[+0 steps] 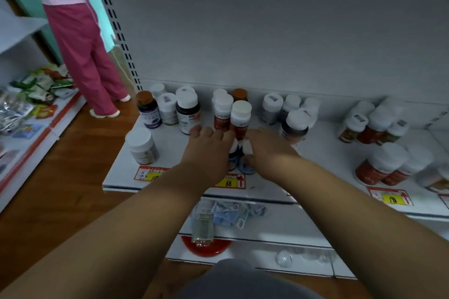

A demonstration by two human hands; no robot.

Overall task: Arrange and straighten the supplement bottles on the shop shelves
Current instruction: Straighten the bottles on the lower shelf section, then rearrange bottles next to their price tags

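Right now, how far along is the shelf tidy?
Early-to-mid. Done: red-label pair stands upright mid-shelf. In hand: left hand and right hand close on two small bottles at the front edge. Left: lone white jar and loose right-side cluster.

Shop floor, retail aisle. I'm at a white metal shelf [328, 153] with a slotted upright [116, 26] at its left end. Supplement bottles [187, 111] stand in clusters on it, and red-and-yellow price tags [229, 181] sit along the front edge, one reading 68. Across the wood floor [60, 189] is another shelf unit with snack packets [41, 87]. Another person in pink trousers [85, 56] stands in the aisle.
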